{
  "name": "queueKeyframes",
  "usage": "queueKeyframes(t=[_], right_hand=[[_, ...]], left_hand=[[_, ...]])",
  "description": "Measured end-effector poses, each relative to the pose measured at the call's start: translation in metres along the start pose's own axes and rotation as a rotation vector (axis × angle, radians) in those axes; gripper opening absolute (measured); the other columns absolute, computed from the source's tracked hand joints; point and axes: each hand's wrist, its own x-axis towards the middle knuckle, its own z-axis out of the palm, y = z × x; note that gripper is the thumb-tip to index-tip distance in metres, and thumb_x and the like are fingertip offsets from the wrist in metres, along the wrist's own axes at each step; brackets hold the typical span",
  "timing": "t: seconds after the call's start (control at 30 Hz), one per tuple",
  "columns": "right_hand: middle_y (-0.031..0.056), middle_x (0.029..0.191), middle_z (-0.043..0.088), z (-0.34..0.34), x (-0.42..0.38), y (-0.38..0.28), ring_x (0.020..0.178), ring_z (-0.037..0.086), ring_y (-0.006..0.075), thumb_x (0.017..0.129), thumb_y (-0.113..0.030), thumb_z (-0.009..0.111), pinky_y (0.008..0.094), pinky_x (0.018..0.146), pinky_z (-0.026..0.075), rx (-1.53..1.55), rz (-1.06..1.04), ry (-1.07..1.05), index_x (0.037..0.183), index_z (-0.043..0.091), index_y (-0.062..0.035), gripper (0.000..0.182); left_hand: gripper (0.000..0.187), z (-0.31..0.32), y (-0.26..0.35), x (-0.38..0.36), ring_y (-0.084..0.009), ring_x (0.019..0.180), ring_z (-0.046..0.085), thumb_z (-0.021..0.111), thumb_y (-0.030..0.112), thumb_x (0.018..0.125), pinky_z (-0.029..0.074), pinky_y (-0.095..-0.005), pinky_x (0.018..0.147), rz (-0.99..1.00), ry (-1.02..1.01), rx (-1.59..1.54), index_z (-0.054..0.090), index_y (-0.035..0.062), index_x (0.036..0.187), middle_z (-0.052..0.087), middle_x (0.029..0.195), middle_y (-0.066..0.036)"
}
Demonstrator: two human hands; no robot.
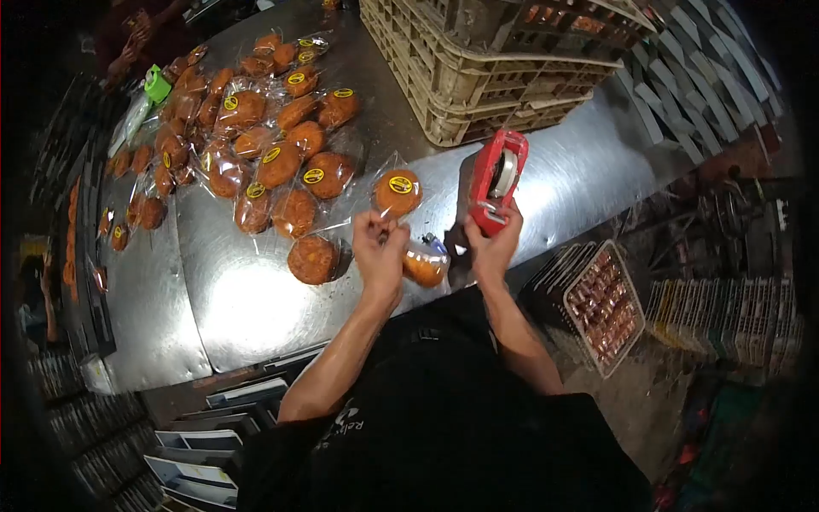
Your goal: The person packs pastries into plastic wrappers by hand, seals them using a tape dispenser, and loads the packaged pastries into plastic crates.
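Observation:
My left hand (380, 247) is closed, its fingertips pinched together at the near end of a clear bag. In that bag lies a round brown bun (397, 189) with a yellow and black label. My right hand (496, 246) grips the near end of a red tape dispenser (503, 166), which has a pale tape roll in it. Between my wrists, near the table edge, another bagged bun (424, 266) rests, with a small blue patch on its wrapping. Just left of my left hand is a bagged bun (312, 259) with no label showing.
Many bagged buns (277, 162) spread over the metal table (145, 316). Stacked beige crates (478, 94) stand at the back right. A green tape dispenser (156, 85) sits far left, near another person (141, 38). Below the right edge is a crate of small packets (606, 307).

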Motion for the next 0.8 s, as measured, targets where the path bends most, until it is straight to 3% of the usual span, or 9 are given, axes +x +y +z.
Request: queueKeyframes(t=[0.1,0.33,0.43,0.5,0.53,0.6,0.67,0.73,0.8], right_hand=[[0.0204,0.138,0.046,-0.035,0.013,0.005,0.117,0.053,0.0278,0.073,-0.006,0.075,0.0385,0.093,0.047,0.364,0.016,-0.286,0.107,0.048,-0.0017,0.044],[0.0142,0.121,0.051,-0.055,0.07,-0.017,0.102,0.056,0.0245,0.089,-0.023,0.067,0.0379,0.086,0.048,0.188,0.284,-0.44,0.095,0.065,0.0051,0.029],[0.0162,0.106,0.055,-0.03,0.096,-0.019,0.095,0.058,0.0266,0.089,-0.019,0.066,0.0371,0.085,0.049,0.017,-0.062,-0.24,0.086,0.062,0.0105,0.03],[0.015,0.097,0.055,-0.034,0.084,-0.034,0.094,0.056,0.0265,0.087,-0.016,0.066,0.0358,0.082,0.046,0.079,0.055,-0.23,0.082,0.062,0.0096,0.027],[0.0148,0.096,0.055,-0.046,0.073,-0.031,0.093,0.055,0.0257,0.087,-0.016,0.066,0.0354,0.081,0.046,-0.084,-0.194,-0.174,0.081,0.063,0.0087,0.025],[0.0136,0.093,0.056,-0.082,0.029,-0.021,0.091,0.055,0.0242,0.086,-0.016,0.066,0.0337,0.077,0.046,-0.178,-0.094,-0.223,0.079,0.064,0.0063,0.023],[0.0116,0.086,0.057,-0.076,-0.006,0.002,0.091,0.055,0.0224,0.087,-0.015,0.066,0.0313,0.076,0.045,0.234,0.56,-0.322,0.08,0.066,0.0055,0.021],[0.0115,0.091,0.057,-0.051,-0.022,-0.025,0.094,0.054,0.0213,0.087,-0.014,0.066,0.0309,0.079,0.045,0.3,0.676,-0.551,0.085,0.067,0.0043,0.018],[0.012,0.098,0.057,-0.04,-0.016,-0.097,0.097,0.054,0.0214,0.087,-0.013,0.065,0.0315,0.083,0.044,0.265,-0.049,-0.493,0.091,0.067,0.0018,0.015]], left_hand=[[0.03,-0.017,0.007,-0.008,-0.0116,0.084,0.052,0.06,-0.008,0.082,0.044,-0.0258,0.076,0.008,0.063,0.013,0.042,0.0109,0.098,0.052,0.091,-0.002],[0.031,0.002,0.01,0.007,-0.0095,0.081,0.05,0.06,-0.008,0.082,0.042,-0.0244,0.077,0.081,0.117,-0.019,0.04,0.0114,0.096,0.05,0.086,-0.001],[0.03,0.004,-0.002,0.013,-0.0081,0.079,0.05,0.061,-0.006,0.084,0.041,-0.0228,0.076,0.103,0.073,0.06,0.04,0.0112,0.096,0.051,0.085,0.0],[0.029,0.011,-0.007,0.012,-0.0076,0.079,0.049,0.061,-0.005,0.084,0.041,-0.0228,0.074,0.105,0.09,0.053,0.04,0.0108,0.097,0.051,0.085,0.0],[0.029,0.017,-0.006,0.017,-0.0071,0.078,0.049,0.061,-0.004,0.085,0.041,-0.0228,0.073,0.13,0.103,0.037,0.04,0.0105,0.097,0.052,0.084,0.0],[0.027,0.019,-0.009,0.02,-0.0067,0.078,0.048,0.062,-0.002,0.086,0.04,-0.0226,0.071,0.109,0.134,0.051,0.041,0.01,0.097,0.053,0.086,0.0],[0.025,0.019,-0.015,0.018,-0.0074,0.079,0.048,0.061,-0.001,0.087,0.04,-0.0231,0.071,0.098,0.166,0.094,0.041,0.0093,0.098,0.052,0.086,-0.001],[0.024,0.025,-0.015,0.021,-0.0079,0.08,0.048,0.061,0.001,0.087,0.04,-0.0232,0.071,0.093,0.203,0.102,0.04,0.0086,0.097,0.05,0.086,-0.002],[0.026,0.025,-0.017,0.014,-0.0061,0.073,0.044,0.06,-0.002,0.085,0.038,-0.022,0.063,0.111,0.203,0.115,0.039,0.0087,0.095,0.045,0.082,0.0]])
